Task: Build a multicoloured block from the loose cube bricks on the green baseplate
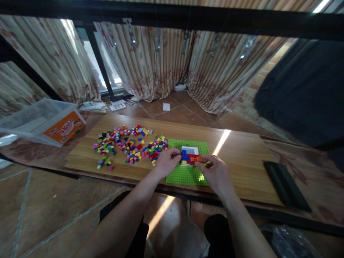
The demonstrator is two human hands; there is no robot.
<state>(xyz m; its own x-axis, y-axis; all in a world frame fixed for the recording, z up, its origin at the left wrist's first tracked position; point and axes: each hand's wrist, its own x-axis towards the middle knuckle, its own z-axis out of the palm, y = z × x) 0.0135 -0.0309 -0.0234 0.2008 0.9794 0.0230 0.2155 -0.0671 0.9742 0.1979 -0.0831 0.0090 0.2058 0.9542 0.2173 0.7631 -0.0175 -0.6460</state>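
A low rectangular structure of toy building bricks [190, 152], with white, blue, red, yellow and orange pieces, sits on a green studded baseplate [177, 176]. My left hand [167, 162] is at its left side, thumb and forefinger drawn together against the blue bricks [184, 155]; whether a small piece lies between them is hidden. From the right, my right hand [216, 172] pinches the end of an orange brick [198, 158] on the structure's near right part. The undersides of both hands' fingers are out of sight.
Many loose coloured bricks [129, 143] are spread over the left of the wooden board [239, 161]. A clear plastic bin [34, 114] with an orange label stands at the far left. A dark flat case [286, 184] lies at the right. Curtains hang behind.
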